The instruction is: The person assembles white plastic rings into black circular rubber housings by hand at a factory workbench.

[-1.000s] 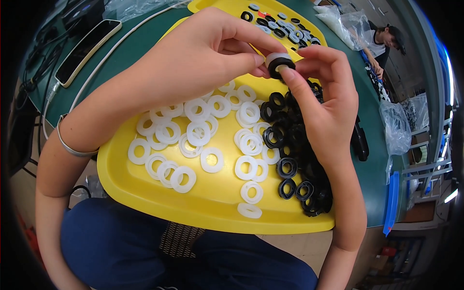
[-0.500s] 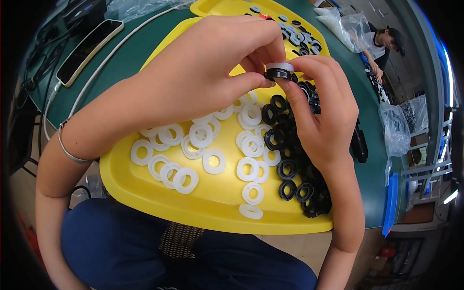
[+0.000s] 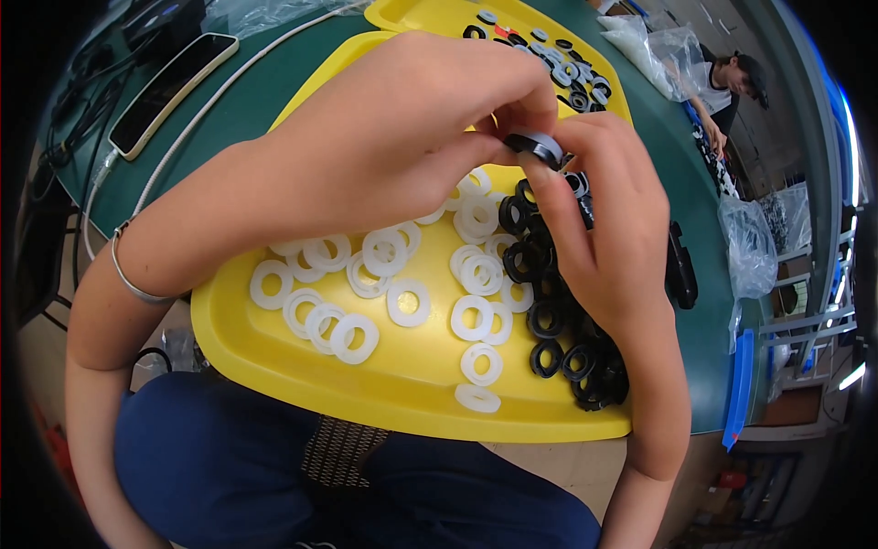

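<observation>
Tilted since earlier: black-and-white ring pair [image 3: 541, 148]. Left hand [image 3: 425, 123] and right hand [image 3: 611, 206]: fingers gripping it. Beneath: yellow tray [image 3: 402, 382].

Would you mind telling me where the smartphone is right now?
In the head view, the smartphone lies at upper left on the green table, just left of the white cable.

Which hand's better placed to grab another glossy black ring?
Probably the right hand: it's nearest the glossy black rings, while the left hand sits on the flat white rings' side. Both hands touch one pale-topped black ring.
</observation>
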Tool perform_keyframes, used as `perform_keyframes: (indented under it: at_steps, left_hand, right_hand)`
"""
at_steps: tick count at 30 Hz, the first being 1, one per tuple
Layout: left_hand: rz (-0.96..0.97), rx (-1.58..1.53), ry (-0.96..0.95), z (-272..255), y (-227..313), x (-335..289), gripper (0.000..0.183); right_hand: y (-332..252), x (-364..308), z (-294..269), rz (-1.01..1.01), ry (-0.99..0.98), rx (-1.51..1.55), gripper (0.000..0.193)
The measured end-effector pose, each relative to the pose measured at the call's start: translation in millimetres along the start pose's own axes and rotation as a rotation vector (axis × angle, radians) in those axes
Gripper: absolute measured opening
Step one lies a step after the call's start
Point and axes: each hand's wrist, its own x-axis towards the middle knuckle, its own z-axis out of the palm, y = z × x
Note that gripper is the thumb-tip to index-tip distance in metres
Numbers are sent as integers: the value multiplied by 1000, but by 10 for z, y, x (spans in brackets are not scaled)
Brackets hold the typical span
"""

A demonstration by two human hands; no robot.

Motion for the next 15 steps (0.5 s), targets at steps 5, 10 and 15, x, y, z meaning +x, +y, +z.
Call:
perform_keyframes:
  at_steps: [5, 10, 15]
  left_hand:
    - [-162, -224, 34, 31, -11, 7, 25]
    - [-303, 427, 2, -9, -155, -67, 22]
    - [-439, 636, -178, 46, -194, -188, 20]
  right_hand:
    - [-5, -34, 14, 114, -117, -70, 13]
    - [219, -45, -54, 895, -23, 376, 29]
    - [377, -54, 17, 971, 301, 918, 38]
